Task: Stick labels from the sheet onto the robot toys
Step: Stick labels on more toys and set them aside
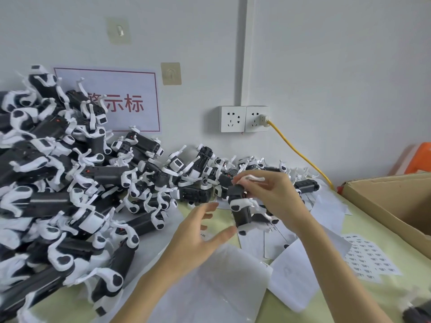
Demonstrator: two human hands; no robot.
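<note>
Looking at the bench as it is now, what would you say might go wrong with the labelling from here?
The right hand grips one robot toy in the air while the left hand is open; a one-handed hold may slip. The toy pile slopes toward the work area and could slide. Loose backing papers may bury the label sheet.

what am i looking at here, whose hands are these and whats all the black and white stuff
This single picture comes from a camera worn on a person's head, looking down at their own two hands. The right hand grips one black-and-white robot toy above the table. The left hand hovers open beside it, holding nothing. The big pile on the left is more of the same toys. A label sheet lies to the right, near a cardboard box.
</note>
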